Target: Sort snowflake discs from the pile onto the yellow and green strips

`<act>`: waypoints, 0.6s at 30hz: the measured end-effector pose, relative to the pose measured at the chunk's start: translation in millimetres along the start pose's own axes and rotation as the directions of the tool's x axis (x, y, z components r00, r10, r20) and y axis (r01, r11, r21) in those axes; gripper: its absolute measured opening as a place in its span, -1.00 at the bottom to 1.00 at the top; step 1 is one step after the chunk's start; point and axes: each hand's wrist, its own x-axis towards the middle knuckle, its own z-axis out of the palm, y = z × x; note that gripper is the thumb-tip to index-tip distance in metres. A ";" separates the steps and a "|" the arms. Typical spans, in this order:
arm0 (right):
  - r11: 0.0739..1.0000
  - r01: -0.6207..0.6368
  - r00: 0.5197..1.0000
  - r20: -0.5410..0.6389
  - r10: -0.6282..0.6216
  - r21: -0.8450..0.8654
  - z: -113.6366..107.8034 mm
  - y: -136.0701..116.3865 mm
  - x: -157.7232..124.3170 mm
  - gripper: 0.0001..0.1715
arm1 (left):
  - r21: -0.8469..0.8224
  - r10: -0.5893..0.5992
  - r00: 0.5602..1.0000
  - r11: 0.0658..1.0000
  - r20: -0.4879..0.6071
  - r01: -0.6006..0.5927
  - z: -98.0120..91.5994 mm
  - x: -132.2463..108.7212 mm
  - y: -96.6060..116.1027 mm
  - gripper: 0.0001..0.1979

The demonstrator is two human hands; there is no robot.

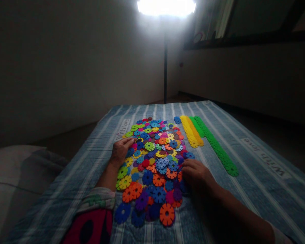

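Many flat, notched plastic discs (149,146) in mixed colours lie in a wide pile on a striped blue cloth. My left hand (120,148) is at the pile's left edge, its fingertips drawn together beside a yellow-rimmed dark disc (139,140). What they pinch, if anything, is too small to make out. At the right edge, my right hand (197,172) rests with fingers curled down over the discs, close to a blue disc (190,155). Its fingertips are partly hidden, and I cannot see what they hold.
Right of the pile lie overlapping rows of yellow discs (189,131) and a longer row of green discs (217,147). A single blue disc (177,120) is at their far left end. Beyond the cloth's far edge stands a bright lamp on a black pole (165,74).
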 end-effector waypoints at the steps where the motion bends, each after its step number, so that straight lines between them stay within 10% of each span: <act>1: 1.000 0.000 1.000 -0.011 0.000 0.002 0.1 0.7 -0.3 -0.73 | 0.001 0.002 1.000 1.000 0.000 -0.002 0.0 0.3 -1.0 -0.58; 18: 0.990 -0.139 0.986 -0.087 0.142 0.039 -2.8 7.7 -10.1 -0.76 | 0.076 0.088 0.996 0.993 0.003 -0.088 0.4 4.5 -7.2 -0.66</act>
